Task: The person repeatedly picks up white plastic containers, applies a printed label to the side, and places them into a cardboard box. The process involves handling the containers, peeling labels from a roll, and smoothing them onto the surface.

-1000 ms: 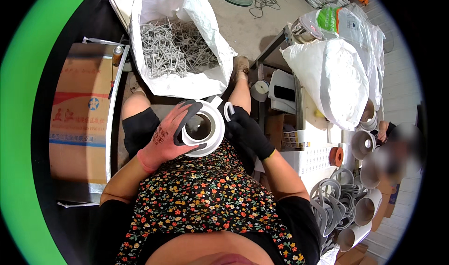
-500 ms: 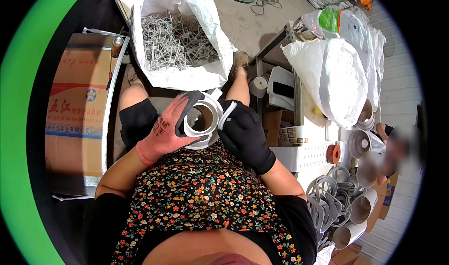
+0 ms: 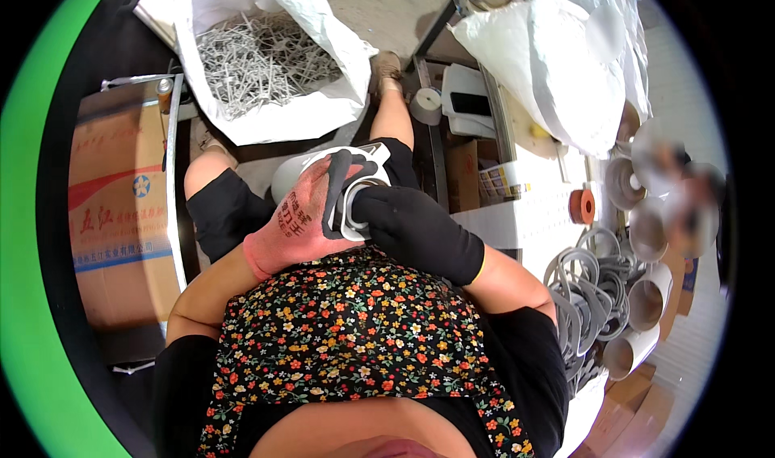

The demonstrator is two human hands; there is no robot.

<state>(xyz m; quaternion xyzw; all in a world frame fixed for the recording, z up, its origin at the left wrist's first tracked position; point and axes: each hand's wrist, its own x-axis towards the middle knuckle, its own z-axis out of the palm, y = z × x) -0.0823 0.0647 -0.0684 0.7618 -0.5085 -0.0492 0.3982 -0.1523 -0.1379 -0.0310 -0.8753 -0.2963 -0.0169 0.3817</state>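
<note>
My left hand [image 3: 303,212], in a coral and black glove, is wrapped round a white plastic pipe fitting [image 3: 291,175] above my lap. The fitting lies tilted, with its round mouth turned towards my right hand. My right hand [image 3: 420,228], in a black glove, has its fingers bent into that mouth. A pale, flexible-looking ring [image 3: 349,203] shows along the mouth, partly under the right fingertips. The gloves hide how far the ring sits inside the fitting.
Ahead stands a white sack [image 3: 335,115] of thin grey pieces. A cardboard box [image 3: 121,216] is at left. The bench at right bears a brown ring [image 3: 581,206], grey rings [image 3: 573,296] and white fittings [image 3: 650,292]. Another person's blurred form is at far right.
The fitting has tipped so its mouth faces right. The pale ring, apart in my right hand before, is now at the mouth, with the right fingers pushed in. The view has shifted.
</note>
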